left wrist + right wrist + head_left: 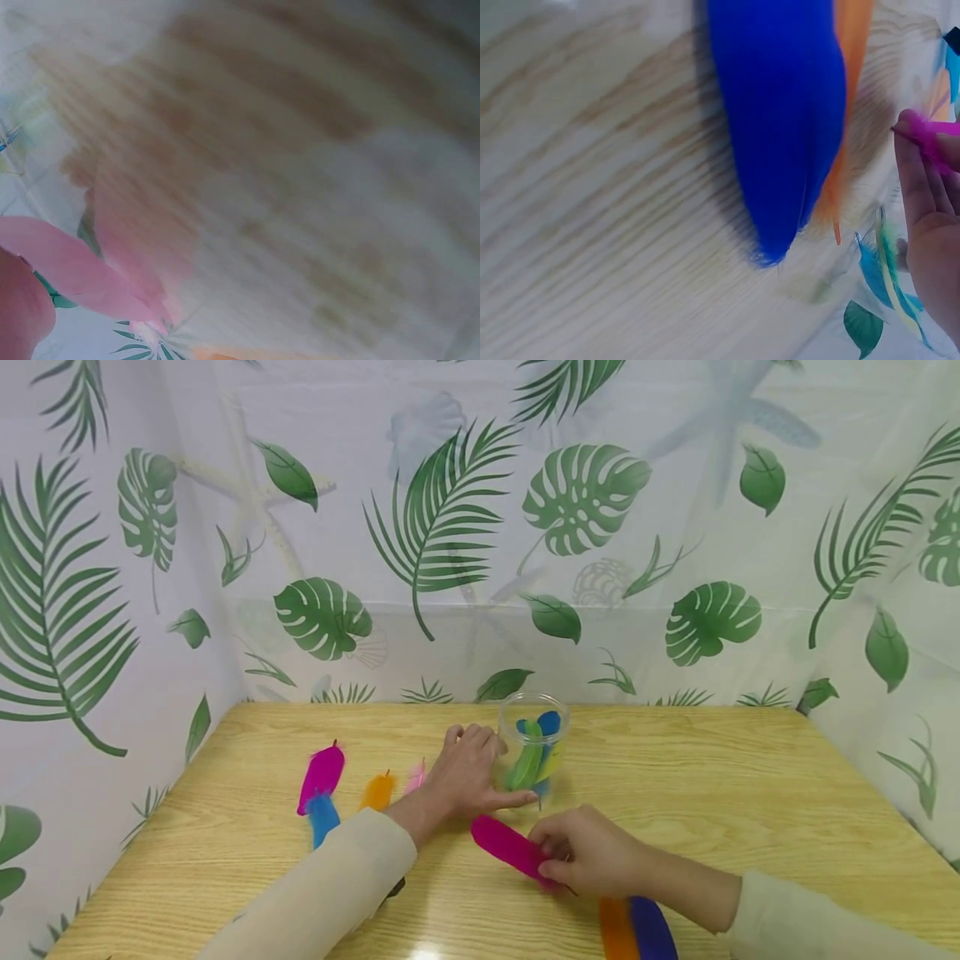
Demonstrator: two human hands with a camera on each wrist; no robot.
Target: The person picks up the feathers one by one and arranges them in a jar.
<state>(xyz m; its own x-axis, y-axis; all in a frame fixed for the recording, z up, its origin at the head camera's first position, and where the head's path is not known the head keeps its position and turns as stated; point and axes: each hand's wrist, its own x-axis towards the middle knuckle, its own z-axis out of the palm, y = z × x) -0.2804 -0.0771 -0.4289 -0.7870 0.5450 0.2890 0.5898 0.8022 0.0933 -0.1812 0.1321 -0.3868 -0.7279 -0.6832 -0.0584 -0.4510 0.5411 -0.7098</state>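
Note:
My right hand [600, 852] pinches a magenta feather [504, 845] near its quill end, between thumb and fingers, in front of the jar. The feather's broad tip points left toward my left hand [468, 768]. That hand grips the side of a clear plastic jar [535, 739], with its thumb stretched across the front near the base. Green, blue and yellow feathers [528, 756] stand inside the jar. In the right wrist view, a dark blue feather [780, 120] lies over an orange feather [853, 45], below my right hand [934, 247].
Left on the wooden table [720, 777] lie another magenta feather [322, 777], a light blue feather [323, 818], an orange feather [378, 792] and a pale pink feather [416, 777]. A leaf-printed cloth [480, 643] rises behind the table and along both sides.

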